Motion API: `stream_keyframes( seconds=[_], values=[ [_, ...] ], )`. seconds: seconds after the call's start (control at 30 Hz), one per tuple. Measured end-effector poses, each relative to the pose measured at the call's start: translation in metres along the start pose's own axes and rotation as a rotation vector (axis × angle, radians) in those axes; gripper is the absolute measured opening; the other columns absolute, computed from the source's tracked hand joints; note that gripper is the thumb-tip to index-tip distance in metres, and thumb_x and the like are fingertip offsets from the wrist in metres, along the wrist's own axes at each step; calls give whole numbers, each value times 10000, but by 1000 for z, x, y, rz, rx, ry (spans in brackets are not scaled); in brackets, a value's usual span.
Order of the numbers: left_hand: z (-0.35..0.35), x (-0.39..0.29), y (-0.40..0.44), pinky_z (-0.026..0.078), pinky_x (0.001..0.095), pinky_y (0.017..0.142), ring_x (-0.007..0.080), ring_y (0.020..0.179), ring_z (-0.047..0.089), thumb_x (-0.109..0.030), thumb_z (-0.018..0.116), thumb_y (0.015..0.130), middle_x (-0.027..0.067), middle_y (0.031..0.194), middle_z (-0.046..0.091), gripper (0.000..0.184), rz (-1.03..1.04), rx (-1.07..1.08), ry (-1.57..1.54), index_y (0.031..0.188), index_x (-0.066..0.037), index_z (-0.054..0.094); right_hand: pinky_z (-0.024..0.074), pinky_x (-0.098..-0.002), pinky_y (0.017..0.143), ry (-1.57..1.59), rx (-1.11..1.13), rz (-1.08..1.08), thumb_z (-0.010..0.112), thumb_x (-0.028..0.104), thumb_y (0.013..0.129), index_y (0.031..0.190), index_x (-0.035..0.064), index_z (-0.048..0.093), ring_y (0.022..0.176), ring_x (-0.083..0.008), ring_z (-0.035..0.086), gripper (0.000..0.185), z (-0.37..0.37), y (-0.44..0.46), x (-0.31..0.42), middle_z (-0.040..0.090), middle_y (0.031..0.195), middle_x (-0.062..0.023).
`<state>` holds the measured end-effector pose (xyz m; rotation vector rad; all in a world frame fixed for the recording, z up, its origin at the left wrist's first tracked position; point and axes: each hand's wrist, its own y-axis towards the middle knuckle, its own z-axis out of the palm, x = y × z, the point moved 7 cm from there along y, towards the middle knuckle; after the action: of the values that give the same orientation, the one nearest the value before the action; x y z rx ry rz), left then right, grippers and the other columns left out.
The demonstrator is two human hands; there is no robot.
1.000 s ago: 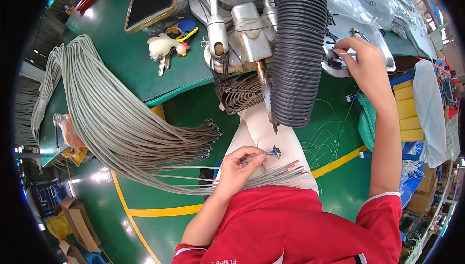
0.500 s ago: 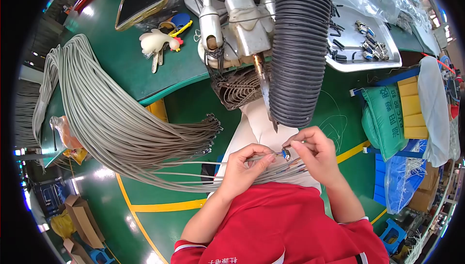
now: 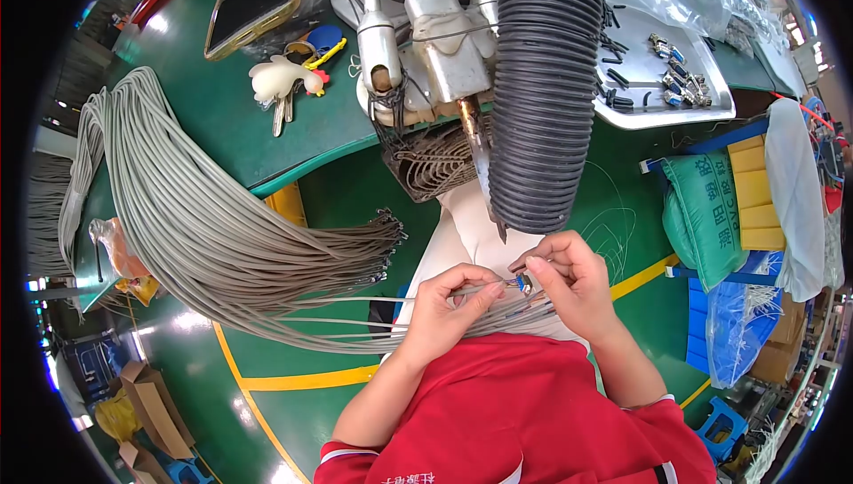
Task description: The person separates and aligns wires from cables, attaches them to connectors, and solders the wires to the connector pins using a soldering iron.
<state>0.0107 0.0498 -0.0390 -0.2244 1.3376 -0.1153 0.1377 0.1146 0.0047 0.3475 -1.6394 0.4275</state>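
Observation:
My left hand (image 3: pixel 451 311) pinches a grey cable (image 3: pixel 466 291) close to its end. At that end, between my two hands, sits a small blue and metal connector (image 3: pixel 523 283). The fingers of my right hand (image 3: pixel 576 287) are closed just above the connector, with a thin dark piece at their tips that is too small to name. More grey cables (image 3: pixel 338 337) run across my lap beneath both hands. The pointed tip of a soldering iron (image 3: pixel 482 164) hangs above the hands, beside a black corrugated hose (image 3: pixel 544 93).
A thick bundle of grey cables (image 3: pixel 195 191) drapes off the green table (image 3: pixel 209 129) at left. Keys with a white chicken charm (image 3: pixel 283 80) and a phone (image 3: pixel 253 0) lie there. At right, a metal tray (image 3: pixel 653 115) holds connectors and black tubes.
The view has shifted slightly. My right hand has moved a little left and up at the connector, its fingers still closed. My left hand stays in place on the cable.

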Motion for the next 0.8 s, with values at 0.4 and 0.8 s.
stream_keyframes(
  seconds=[0.4, 0.8],
  values=[
    [0, -9, -2, 439, 227, 714, 113, 795, 575, -13, 571, 801, 39, 846, 576, 136, 31, -35, -182, 927, -14, 520, 329, -138, 431, -212, 95, -80, 579, -16, 765, 904, -12, 588, 516, 4, 427, 140, -7, 1, 11, 607, 916, -81],
    [-3, -20, -6, 423, 227, 687, 110, 815, 561, -9, 596, 782, 48, 809, 588, 92, 106, 84, -84, 846, -3, 532, 420, -170, 562, 314, 219, 354, 591, 87, 805, 907, -37, 585, 638, -50, 535, 161, 8, -3, -35, 612, 853, -65]
  ],
)
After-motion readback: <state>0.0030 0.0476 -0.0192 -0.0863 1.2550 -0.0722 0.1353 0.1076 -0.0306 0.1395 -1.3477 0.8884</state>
